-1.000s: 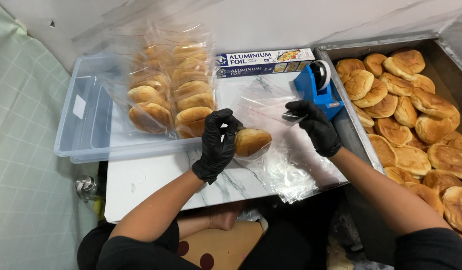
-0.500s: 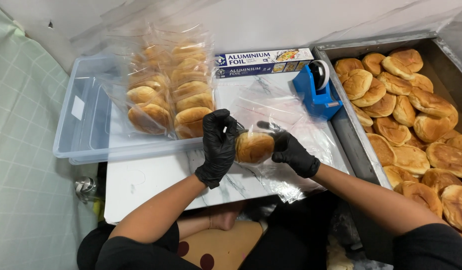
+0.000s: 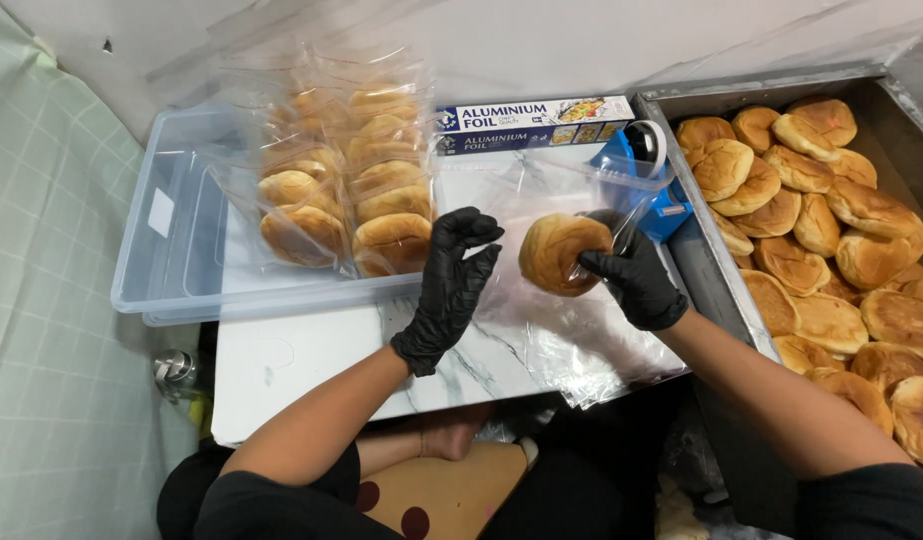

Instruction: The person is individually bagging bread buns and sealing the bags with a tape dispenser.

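Over on the right, the big metal tray point(image 3: 682, 105) is sitting loaded with unwrapped buns point(image 3: 812, 215), golden-brown and packed edge to edge; roughly two dozen are showing, and more are running off the right edge, so the full count cannot be told. On the far left, one clear plastic tub point(image 3: 172, 265) is lying on the white marble-patterned table point(image 3: 302, 370), holding bagged buns point(image 3: 347, 200) standing in two rows; about ten are showing through the film, the far ones too blurred to count. One long foil box point(image 3: 532, 122) is lying along the far edge of the table, and one blue tape dispenser point(image 3: 647, 185) is standing just left of the tray wall.

Now to the middle: a stack of clear plastic bags point(image 3: 562, 345) is lying spread on the table, hanging over its near edge. Above it, the right hand point(image 3: 632, 280), in a black glove, is gripping one single bun point(image 3: 564, 253), round, domed and evenly browned, with a clear bag point(image 3: 582, 190) going around it. The bun is hanging in the air over the table's centre, between the two hands. The left hand point(image 3: 452, 285), also black-gloved, is hovering just left of the bun with fingers loosely curled, holding nothing and apart from it.
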